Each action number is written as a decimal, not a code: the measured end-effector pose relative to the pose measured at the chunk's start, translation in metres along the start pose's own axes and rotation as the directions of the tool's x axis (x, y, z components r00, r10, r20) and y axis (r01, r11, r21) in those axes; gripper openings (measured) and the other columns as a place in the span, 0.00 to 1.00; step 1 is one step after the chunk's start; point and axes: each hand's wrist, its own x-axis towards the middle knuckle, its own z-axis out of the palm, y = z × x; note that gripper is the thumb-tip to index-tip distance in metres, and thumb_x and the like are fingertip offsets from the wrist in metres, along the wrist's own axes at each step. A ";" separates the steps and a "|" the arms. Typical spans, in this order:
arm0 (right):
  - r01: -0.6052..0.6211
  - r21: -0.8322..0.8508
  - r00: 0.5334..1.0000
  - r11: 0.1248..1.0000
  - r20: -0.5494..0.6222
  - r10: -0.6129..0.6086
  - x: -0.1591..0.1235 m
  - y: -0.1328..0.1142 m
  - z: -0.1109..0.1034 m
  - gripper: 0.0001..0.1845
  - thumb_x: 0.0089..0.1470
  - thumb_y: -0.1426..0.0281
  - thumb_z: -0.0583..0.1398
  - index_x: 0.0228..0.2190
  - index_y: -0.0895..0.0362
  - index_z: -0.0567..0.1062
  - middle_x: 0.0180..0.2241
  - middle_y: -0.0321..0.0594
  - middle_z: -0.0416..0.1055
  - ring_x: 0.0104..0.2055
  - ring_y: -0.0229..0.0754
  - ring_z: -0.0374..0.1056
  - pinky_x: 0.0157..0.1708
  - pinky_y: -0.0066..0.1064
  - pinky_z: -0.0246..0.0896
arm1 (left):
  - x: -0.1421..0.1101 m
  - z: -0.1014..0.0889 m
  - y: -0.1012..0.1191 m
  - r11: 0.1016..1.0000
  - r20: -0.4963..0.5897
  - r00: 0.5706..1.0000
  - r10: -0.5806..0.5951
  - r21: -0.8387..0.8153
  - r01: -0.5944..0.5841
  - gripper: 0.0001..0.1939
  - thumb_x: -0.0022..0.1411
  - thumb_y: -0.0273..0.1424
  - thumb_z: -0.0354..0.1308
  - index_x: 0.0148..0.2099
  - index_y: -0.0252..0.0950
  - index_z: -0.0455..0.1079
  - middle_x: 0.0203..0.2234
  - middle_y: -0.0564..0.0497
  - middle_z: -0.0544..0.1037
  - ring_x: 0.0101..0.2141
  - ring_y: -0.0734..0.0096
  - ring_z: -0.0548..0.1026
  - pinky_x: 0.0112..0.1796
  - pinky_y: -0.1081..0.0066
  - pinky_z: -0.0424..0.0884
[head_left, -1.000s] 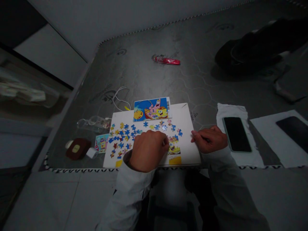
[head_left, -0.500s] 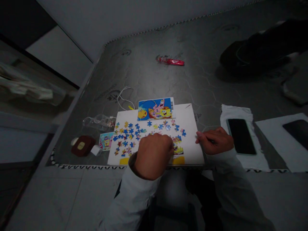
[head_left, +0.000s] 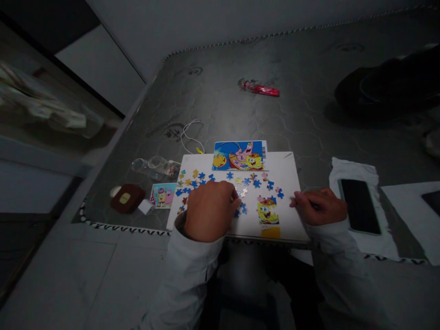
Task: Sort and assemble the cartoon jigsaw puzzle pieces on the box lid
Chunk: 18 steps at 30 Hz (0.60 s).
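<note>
My left hand [head_left: 209, 211] hovers over or rests on the middle of the white board [head_left: 292, 224], fingers curled down among loose jigsaw pieces [head_left: 246, 181]. What its fingertips hold, if anything, is hidden. To its right lies a small joined part of the puzzle [head_left: 268, 211], showing a yellow cartoon face. By the board's right edge is my right hand [head_left: 320, 206], thumb and fingers closed together; I cannot make out anything in them. A picture card [head_left: 238, 156] with cartoon figures lies across the board's far edge.
Left of the board are a smaller cartoon card [head_left: 162, 195], a brown case [head_left: 127, 198], a white block [head_left: 145, 206] and a clear plastic container [head_left: 156, 167]. A white cord [head_left: 184, 137] and a red item [head_left: 262, 89] lie beyond. A phone [head_left: 360, 206] rests on white cloth at right.
My left hand has moved left across the board, away from the joined part, which now shows fully. My right hand stays by the right edge. The whole view has shifted.
</note>
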 end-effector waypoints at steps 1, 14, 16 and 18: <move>-0.019 0.000 1.000 1.000 0.005 0.019 0.000 -0.002 0.001 0.21 0.65 0.63 0.61 0.20 0.52 0.80 0.18 0.26 0.76 0.18 0.29 0.68 0.28 0.28 0.56 | 0.000 -0.001 -0.004 1.000 -0.011 1.000 -0.013 -0.001 0.013 0.07 0.63 0.41 0.65 0.39 0.47 0.83 0.35 0.49 0.86 0.40 0.49 0.82 0.38 0.58 0.73; -0.113 0.006 0.991 0.994 -0.065 0.113 0.000 -0.002 0.006 0.22 0.65 0.64 0.61 0.20 0.51 0.81 0.18 0.28 0.76 0.15 0.30 0.63 0.27 0.30 0.57 | -0.002 -0.009 -0.040 0.997 0.055 0.995 -0.079 -0.012 0.080 0.13 0.62 0.47 0.66 0.45 0.49 0.82 0.39 0.52 0.86 0.42 0.50 0.82 0.41 0.56 0.74; -0.123 -0.007 0.987 0.992 -0.108 0.122 -0.002 0.001 0.007 0.23 0.65 0.64 0.61 0.19 0.51 0.81 0.17 0.28 0.75 0.14 0.30 0.58 0.25 0.30 0.56 | -0.002 -0.008 -0.048 0.996 0.076 0.994 -0.082 -0.018 0.084 0.14 0.62 0.46 0.67 0.47 0.49 0.81 0.40 0.52 0.86 0.42 0.52 0.82 0.43 0.56 0.74; -0.190 -0.017 0.972 0.982 -0.142 0.186 -0.004 0.001 0.008 0.22 0.65 0.63 0.61 0.19 0.50 0.81 0.16 0.29 0.74 0.14 0.31 0.55 0.25 0.31 0.56 | -0.002 -0.008 -0.055 0.996 0.090 0.992 -0.085 -0.028 0.088 0.14 0.61 0.46 0.68 0.48 0.49 0.81 0.40 0.53 0.86 0.43 0.52 0.81 0.44 0.56 0.74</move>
